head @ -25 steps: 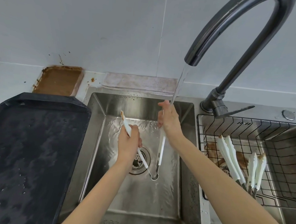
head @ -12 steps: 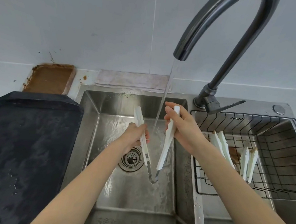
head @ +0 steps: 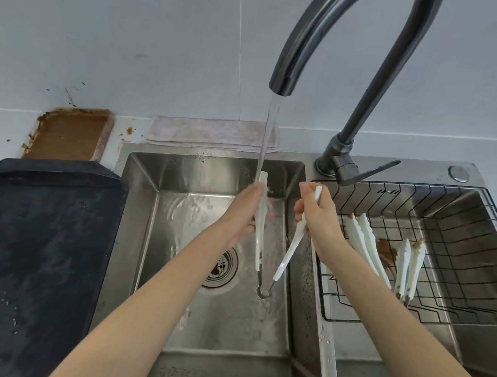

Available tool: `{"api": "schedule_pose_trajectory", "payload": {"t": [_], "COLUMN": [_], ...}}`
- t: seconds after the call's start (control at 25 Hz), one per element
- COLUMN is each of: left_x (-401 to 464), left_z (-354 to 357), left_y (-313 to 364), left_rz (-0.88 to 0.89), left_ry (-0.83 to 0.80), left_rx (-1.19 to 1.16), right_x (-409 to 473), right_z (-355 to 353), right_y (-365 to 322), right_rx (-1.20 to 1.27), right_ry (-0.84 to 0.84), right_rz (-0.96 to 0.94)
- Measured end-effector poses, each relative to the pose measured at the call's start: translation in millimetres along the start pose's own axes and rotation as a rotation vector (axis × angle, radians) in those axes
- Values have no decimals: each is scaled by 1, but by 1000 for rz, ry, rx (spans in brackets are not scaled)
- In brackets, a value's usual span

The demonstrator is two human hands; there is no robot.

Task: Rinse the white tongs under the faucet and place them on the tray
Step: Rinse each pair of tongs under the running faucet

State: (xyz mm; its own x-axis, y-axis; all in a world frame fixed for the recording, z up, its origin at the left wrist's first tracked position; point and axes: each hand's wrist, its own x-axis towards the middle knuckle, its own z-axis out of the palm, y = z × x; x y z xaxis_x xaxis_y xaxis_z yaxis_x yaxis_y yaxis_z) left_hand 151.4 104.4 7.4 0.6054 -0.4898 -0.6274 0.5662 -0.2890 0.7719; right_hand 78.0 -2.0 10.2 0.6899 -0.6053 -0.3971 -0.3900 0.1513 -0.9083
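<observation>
Head view: white tongs [head: 287, 255] held over the left sink basin [head: 131, 237], spread into a V with the metal hinge end down near the basin floor and the two white arms pointing up. Left hand [head: 243, 215] wrapped around the left arm of the tongs, fingers closed on it; right hand [head: 318, 217] closed on the right arm, thumb and fingers pinching it near the top. Dark curved faucet [head: 342, 44] arching overhead, water stream [head: 267, 141] falling from the spout onto the tip of the left arm, right at the left hand. Round drain [head: 222, 267] on the basin floor just left of the hinge, wet metal around it. Black tray [head: 25, 257] on the counter at far left, beaded with water, well apart from the tongs. Behind the tray, a brown-stained patch [head: 69, 134] against the wall; beside that, a pale folded cloth [head: 210, 132] along the back edge of the sink. In the right basin, a black wire rack [head: 463, 266] holding two more pairs of white tongs [head: 363, 246], one long pair leaning near the right forearm, a shorter pair [head: 409, 269] further right with brown smears at its tips.
</observation>
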Motion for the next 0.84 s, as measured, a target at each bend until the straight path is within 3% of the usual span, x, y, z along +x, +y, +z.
{"api": "schedule_pose_trajectory", "payload": {"t": [0.28,0.48,0.64,0.84], "left_x": [-2,-6,-11,-12], "left_z": [-3,-3,8,8], "left_y": [3,10,19,21], "left_rz": [17,20,16,-109], "left_ry": [-124,-191,-96,134], "left_rx": [-180,-258,-298,-106], "right_x": [10,21,24,20], "right_z": [1,12,26,39], "right_y": [9,13,20,18], "right_rx": [157,352,442,439], "right_ry": [-5,-88,-195,-216], "right_rz": [132,338,502,489]}}
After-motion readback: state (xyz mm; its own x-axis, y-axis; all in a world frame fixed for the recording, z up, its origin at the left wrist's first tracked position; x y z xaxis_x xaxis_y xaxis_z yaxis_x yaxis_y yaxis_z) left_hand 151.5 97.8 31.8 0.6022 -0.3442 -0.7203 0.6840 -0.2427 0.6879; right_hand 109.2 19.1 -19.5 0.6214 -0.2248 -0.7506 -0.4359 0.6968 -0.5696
